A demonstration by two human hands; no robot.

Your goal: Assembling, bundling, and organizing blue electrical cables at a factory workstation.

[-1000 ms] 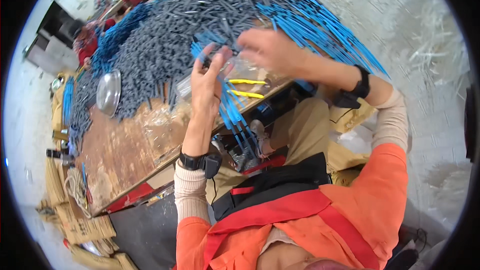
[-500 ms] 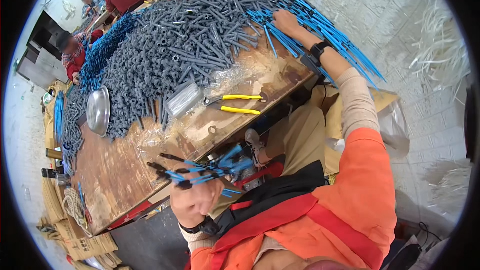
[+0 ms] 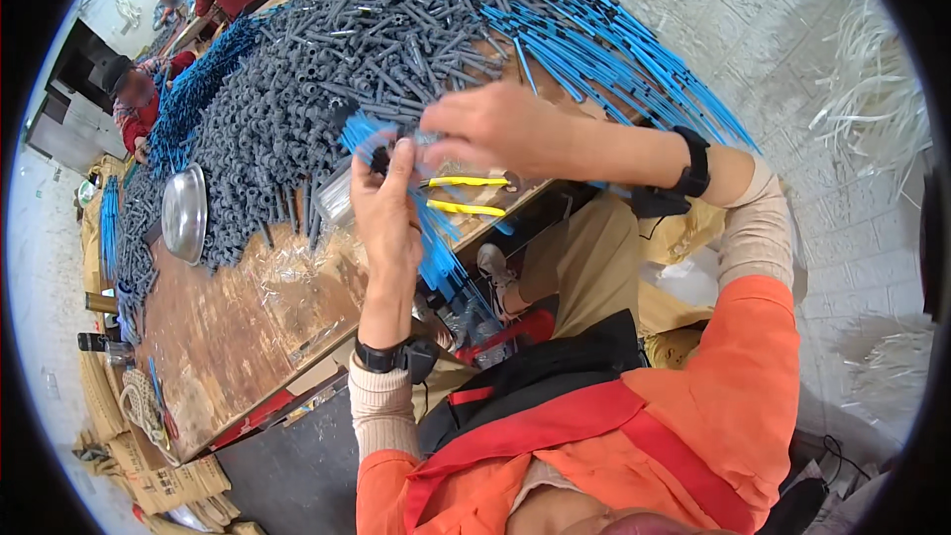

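My left hand [image 3: 386, 203] is closed round a bundle of thin blue rods [image 3: 448, 266] with black parts on their ends. The bundle hangs down past the table's front edge, and its upper ends stick out above my thumb. Just right of those ends is my right hand [image 3: 500, 129], its fingers curled and smeared by motion. Whether it holds anything I cannot make out. Pliers with yellow handles [image 3: 468, 208] lie on the table beneath my right hand, partly hidden. Beside my left wrist is a stack of clear plastic pieces [image 3: 337, 200], half covered by the hand.
A large heap of grey plastic anchor-like parts [image 3: 287, 89] covers the far table. More blue rods [image 3: 634, 64] lie at the right corner. A metal bowl [image 3: 185, 213] leans at the heap's left. Co-workers [image 3: 139, 99] sit at the far left.
My right hand has come from the blue rods at the right corner to beside my left hand. My left hand has risen with its bundle from below the table edge to over the tabletop.
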